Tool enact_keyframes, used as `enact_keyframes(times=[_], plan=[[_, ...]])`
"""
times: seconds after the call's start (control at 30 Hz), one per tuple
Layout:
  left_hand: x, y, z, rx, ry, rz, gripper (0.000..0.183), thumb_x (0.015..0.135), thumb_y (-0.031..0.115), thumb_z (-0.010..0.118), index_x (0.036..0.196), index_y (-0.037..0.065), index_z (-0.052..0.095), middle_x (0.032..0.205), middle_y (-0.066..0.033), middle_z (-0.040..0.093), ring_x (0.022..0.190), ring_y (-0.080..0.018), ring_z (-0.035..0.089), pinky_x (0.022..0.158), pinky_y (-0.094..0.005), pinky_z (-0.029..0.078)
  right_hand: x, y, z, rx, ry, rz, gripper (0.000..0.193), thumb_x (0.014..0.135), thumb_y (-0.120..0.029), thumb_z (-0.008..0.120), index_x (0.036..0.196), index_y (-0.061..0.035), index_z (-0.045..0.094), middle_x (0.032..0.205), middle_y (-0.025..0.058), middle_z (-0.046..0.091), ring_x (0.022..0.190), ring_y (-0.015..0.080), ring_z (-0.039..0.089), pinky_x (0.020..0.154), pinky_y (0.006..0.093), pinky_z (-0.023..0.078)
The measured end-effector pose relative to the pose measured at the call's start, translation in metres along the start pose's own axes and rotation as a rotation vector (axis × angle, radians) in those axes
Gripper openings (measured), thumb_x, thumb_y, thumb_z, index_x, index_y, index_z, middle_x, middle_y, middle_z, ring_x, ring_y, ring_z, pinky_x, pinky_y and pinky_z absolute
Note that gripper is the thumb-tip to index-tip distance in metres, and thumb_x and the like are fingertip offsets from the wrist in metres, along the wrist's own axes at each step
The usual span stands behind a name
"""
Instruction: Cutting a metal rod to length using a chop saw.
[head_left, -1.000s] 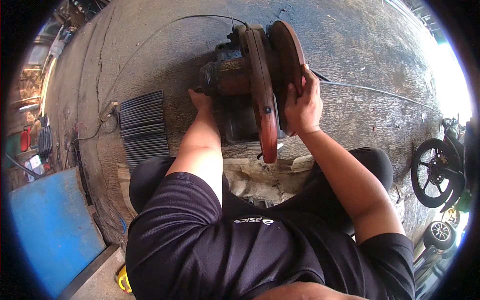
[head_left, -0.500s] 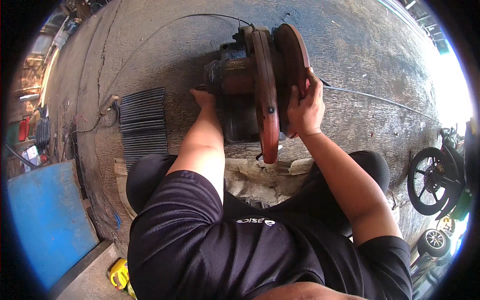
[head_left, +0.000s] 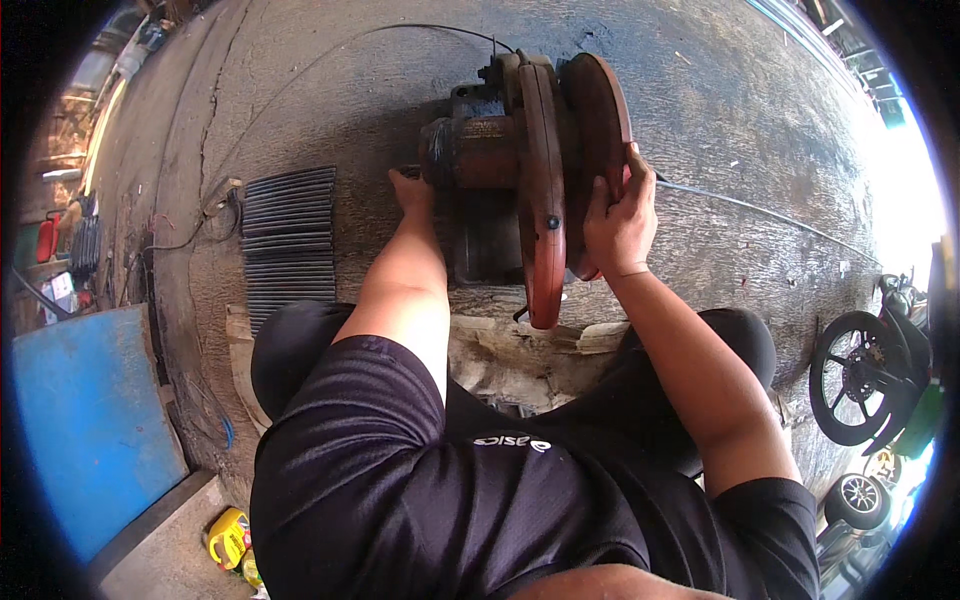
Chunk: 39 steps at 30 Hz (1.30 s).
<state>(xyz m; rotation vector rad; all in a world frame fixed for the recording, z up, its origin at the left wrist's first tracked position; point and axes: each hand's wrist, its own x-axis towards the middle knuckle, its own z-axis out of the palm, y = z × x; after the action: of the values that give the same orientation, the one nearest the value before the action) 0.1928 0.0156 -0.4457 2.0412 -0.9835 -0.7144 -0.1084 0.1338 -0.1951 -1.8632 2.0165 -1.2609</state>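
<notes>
A worn red and black cut-off saw (head_left: 482,170) stands on the ground in front of me, with its motor to the left and red guards to the right. My right hand (head_left: 620,222) grips the edge of the round red guard (head_left: 600,110), thumb on the near face and fingers over the rim. Beside the motor's left end is my left hand (head_left: 410,190); its fingers are partly hidden by the motor and in shadow, so their grip cannot be made out. Between the two guards stands a narrow gap, dark inside.
Dark metal bars (head_left: 290,235) lie in a neat row on the left. A thin cable (head_left: 330,52) runs from the saw across the ground, and a thin line (head_left: 765,205) stretches right. A blue panel (head_left: 95,420), a yellow bottle (head_left: 228,537) and a motorcycle wheel (head_left: 855,375) are around me.
The whole view has shifted slightly. Both hands keep nearly the same places at the saw, and my right hand stays on the guard.
</notes>
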Motion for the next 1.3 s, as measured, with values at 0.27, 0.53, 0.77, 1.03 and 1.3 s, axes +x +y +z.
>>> enact_keyframes(times=[0.27,0.53,0.77,1.03,1.3], plan=[[0.012,-0.014,0.023,-0.506,0.047,0.052,0.089,0.077,0.036,0.075,0.140,-0.003,0.026,0.112,-0.0202,0.060,0.099,-0.0276,0.062,0.084,-0.0366,0.048,0.001,0.000,0.000,-0.011,0.021,-0.042,0.051,0.084,-0.010,0.057,0.131,-0.0053,0.037,0.124,0.0191,0.050,0.106,0.0388,0.056,0.081,0.0432,0.051],[0.011,-0.012,0.015,-0.422,-0.026,0.045,0.068,0.080,0.042,0.068,0.129,-0.002,0.051,0.096,-0.0177,0.069,0.089,-0.0218,0.067,0.079,-0.0321,0.050,0.001,-0.001,-0.001,0.020,-0.002,0.033,0.051,0.085,-0.011,0.058,0.133,-0.0051,0.040,0.126,0.0184,0.051,0.110,0.0368,0.056,0.090,0.0416,0.048],[-0.010,0.020,-0.008,-0.157,-0.048,0.058,0.060,0.080,0.034,0.068,0.128,0.001,0.054,0.098,-0.0152,0.069,0.089,-0.0202,0.066,0.080,-0.0312,0.049,0.001,-0.001,-0.001,-0.003,-0.002,-0.003,0.051,0.084,-0.010,0.057,0.131,-0.0056,0.037,0.124,0.0187,0.049,0.108,0.0381,0.055,0.084,0.0420,0.050],[-0.004,0.012,-0.008,-0.324,-0.080,0.032,0.049,0.082,0.028,0.068,0.125,0.005,0.058,0.099,-0.0133,0.069,0.089,-0.0178,0.065,0.081,-0.0305,0.049,0.001,0.000,0.001,-0.010,0.020,-0.019,0.051,0.083,-0.008,0.058,0.130,-0.0051,0.039,0.123,0.0184,0.050,0.105,0.0373,0.057,0.080,0.0414,0.051],[0.001,0.004,-0.007,-0.152,-0.111,0.130,0.050,0.082,0.029,0.069,0.124,0.004,0.058,0.099,-0.0130,0.069,0.089,-0.0192,0.065,0.080,-0.0318,0.049,0.000,-0.002,0.001,-0.011,0.014,-0.014,0.051,0.083,-0.009,0.058,0.130,-0.0050,0.038,0.122,0.0179,0.050,0.102,0.0366,0.059,0.078,0.0413,0.052]])
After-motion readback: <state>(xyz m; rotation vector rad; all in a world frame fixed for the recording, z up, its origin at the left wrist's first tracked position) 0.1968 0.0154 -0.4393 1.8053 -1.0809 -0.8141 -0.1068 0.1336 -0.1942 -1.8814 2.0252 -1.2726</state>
